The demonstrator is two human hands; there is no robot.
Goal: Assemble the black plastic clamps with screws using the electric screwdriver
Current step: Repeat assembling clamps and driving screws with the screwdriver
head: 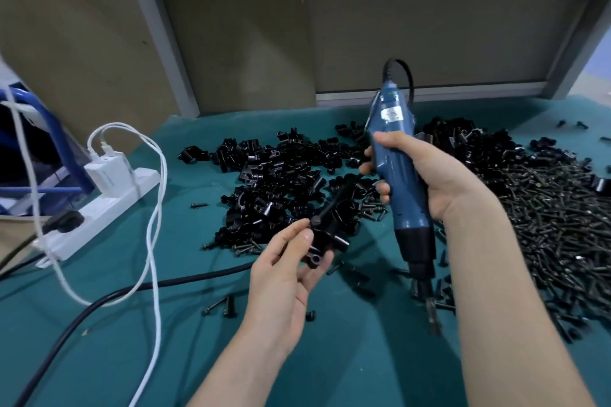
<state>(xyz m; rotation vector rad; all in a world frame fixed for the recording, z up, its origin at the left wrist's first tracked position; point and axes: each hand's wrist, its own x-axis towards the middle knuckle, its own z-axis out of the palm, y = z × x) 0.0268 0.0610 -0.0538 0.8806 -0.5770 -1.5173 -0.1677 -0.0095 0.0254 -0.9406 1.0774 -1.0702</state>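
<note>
My right hand (420,172) grips the blue electric screwdriver (398,175), held upright with its black nose and bit (433,317) pointing down above the green mat. My left hand (287,268) pinches a black plastic clamp (322,246) between thumb and fingers, with a long black screw (330,205) sticking up out of it. The clamp is left of the screwdriver and apart from the bit. A heap of black clamps (281,182) lies behind my left hand. A large pile of dark screws (555,228) spreads to the right of my right forearm.
A white power strip (109,205) with chargers and white cables (155,208) lies at the left. A thick black cable (99,304) runs across the green mat (99,357). Loose screws (220,306) lie near my left wrist. Cardboard panels and a grey frame (429,96) stand behind.
</note>
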